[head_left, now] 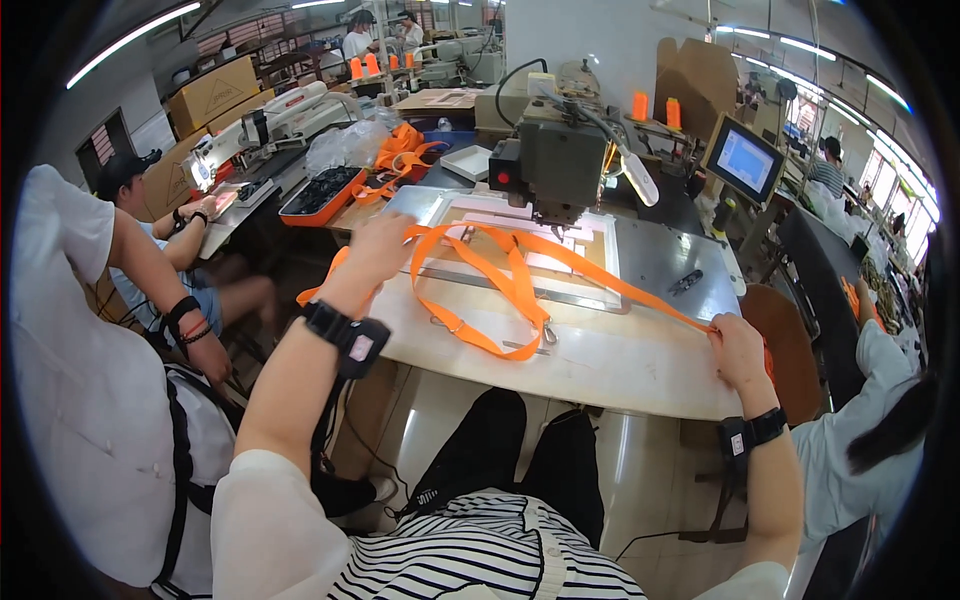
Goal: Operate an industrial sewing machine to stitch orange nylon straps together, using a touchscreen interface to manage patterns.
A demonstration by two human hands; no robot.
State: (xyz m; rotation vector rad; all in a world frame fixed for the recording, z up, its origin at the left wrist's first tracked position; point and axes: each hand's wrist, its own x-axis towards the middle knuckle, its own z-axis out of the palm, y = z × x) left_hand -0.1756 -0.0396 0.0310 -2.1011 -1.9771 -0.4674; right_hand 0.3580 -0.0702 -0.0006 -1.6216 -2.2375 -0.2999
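A long orange webbing strap [515, 285] lies looped across the pale work table [610, 365], with a small metal clip [548, 333] on one loop. My left hand [380, 250] grips the strap at its left end near the metal plate. My right hand [738, 345] pinches the strap's right end at the table's right edge. The strap runs under the head of a grey sewing machine [560, 160] and over a clamp frame [530, 245].
A small touch screen [745, 160] stands right of the machine. An orange tray of dark parts [325, 192] and a pile of orange straps [400, 150] sit at the left back. Persons sit close on my left [90, 360] and right [860, 430].
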